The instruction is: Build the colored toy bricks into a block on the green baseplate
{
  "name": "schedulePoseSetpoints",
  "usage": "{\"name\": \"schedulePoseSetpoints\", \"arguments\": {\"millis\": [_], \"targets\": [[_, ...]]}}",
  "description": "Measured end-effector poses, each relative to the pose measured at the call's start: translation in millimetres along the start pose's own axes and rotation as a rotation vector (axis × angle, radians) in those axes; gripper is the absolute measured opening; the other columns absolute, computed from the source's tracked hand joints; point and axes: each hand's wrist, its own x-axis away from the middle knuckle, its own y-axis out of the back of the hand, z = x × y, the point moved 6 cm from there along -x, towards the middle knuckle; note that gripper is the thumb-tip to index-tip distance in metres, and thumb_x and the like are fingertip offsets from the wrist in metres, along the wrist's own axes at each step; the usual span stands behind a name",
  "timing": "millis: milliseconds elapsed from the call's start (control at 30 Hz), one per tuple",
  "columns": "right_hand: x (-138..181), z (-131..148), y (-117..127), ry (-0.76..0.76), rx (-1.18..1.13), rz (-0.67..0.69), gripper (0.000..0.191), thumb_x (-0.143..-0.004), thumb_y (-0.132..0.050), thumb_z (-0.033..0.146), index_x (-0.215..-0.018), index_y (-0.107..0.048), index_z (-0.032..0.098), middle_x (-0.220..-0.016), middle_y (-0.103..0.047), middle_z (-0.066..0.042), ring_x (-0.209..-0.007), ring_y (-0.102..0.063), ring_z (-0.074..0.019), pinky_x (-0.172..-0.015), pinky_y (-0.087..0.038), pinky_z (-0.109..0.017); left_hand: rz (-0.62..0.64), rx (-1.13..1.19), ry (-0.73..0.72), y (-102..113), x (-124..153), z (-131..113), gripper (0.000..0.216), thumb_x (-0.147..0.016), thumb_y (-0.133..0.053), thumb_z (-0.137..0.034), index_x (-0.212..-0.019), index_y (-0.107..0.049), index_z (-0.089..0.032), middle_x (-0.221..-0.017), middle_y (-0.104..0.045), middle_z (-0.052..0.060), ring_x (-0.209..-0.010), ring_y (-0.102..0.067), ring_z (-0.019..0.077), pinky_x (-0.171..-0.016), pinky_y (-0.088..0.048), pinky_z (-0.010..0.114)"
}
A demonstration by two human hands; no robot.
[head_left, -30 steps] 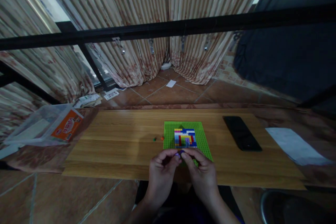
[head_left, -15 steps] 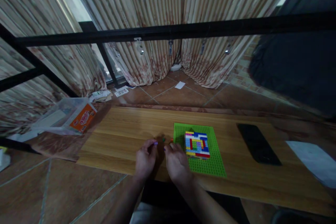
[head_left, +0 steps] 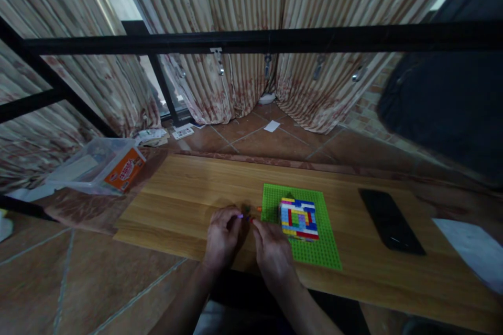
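Note:
My left hand (head_left: pixel 222 234) pinches a small purple toy brick (head_left: pixel 240 215) between thumb and forefinger, just above the wooden table. Close to it, my right hand (head_left: pixel 274 249) has its fingertips closed at a small red toy brick (head_left: pixel 252 220). A tiny dark blue piece (head_left: pixel 247 218) shows between the two hands; whether it is held or lying there I cannot tell. An orange brick (head_left: pixel 259 209) lies by the left edge of the green baseplate (head_left: pixel 328 238). On that plate stands a square, multicoloured brick build (head_left: pixel 299 219), right of my right hand.
The long wooden table (head_left: pixel 188 188) also bears a black phone-like slab (head_left: pixel 391 220) and a white sheet (head_left: pixel 469 248) at its right. A clear plastic box (head_left: pixel 94 165) with an orange label sits beyond its left end. A black metal rail (head_left: pixel 243 42) crosses before the curtains.
My right fingertips have shifted slightly and now show the red brick. The left hand with the purple brick has come a little nearer to them. The whole view has shifted slightly.

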Motion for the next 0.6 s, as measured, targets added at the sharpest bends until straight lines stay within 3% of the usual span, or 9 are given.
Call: {"name": "schedulePoseSetpoints", "arguments": {"millis": [133, 333, 467, 600], "targets": [[7.4, 3.0, 21.1, -0.016, -0.111, -0.018, 0.025, -0.097, -0.043, 0.02, -0.108, -0.066, 0.02, -0.094, -0.072, -0.008, -0.087, -0.066, -0.0221, -0.078, -0.054, -0.036, 0.071, 0.073, -0.056, -5.4, 4.6, -16.9, 0.013, -0.089, -0.054, -0.027, -0.093, -0.066, -0.024, -0.093, -0.07, 0.002, -0.09, -0.065, 0.0169, -0.084, -0.052, 0.031], [23.3, -9.5, 61.4, -0.015, -0.223, -0.082, 0.024, -0.096, -0.045, 0.017, -0.106, -0.066, 0.023, -0.092, -0.071, -0.006, -0.085, -0.067, -0.0195, -0.074, -0.055, -0.033, 0.099, 0.047, -0.246, -13.3, -13.4, -77.6, 0.013, -0.091, -0.054, -0.024, -0.092, -0.067, -0.024, -0.091, -0.07, 0.001, -0.092, -0.061, 0.017, -0.088, -0.047, 0.034], [32.1, -29.6, 81.0, -0.078, -0.219, -0.15, 0.022, -0.094, -0.047, 0.016, -0.102, -0.066, 0.023, -0.093, -0.072, -0.005, -0.086, -0.068, -0.0187, -0.075, -0.055, -0.031, 0.127, 0.02, -0.316, -38.3, -26.1, -110.4, 0.012, -0.089, -0.058, -0.022, -0.091, -0.069, -0.025, -0.096, -0.07, 0.001, -0.096, -0.06, 0.0172, -0.094, -0.042, 0.038], [41.9, -48.0, 91.7, -0.129, -0.21, -0.185, 0.021, -0.093, -0.05, 0.016, -0.102, -0.067, 0.024, -0.095, -0.073, -0.004, -0.086, -0.069, -0.0179, -0.075, -0.055, -0.028, 0.147, -0.036, -0.319, -65.9, -32.1, -124.1, 0.011, -0.087, -0.06, -0.022, -0.088, -0.069, -0.027, -0.1, -0.07, -0.001, -0.099, -0.059, 0.0183, -0.1, -0.036, 0.043]]}}
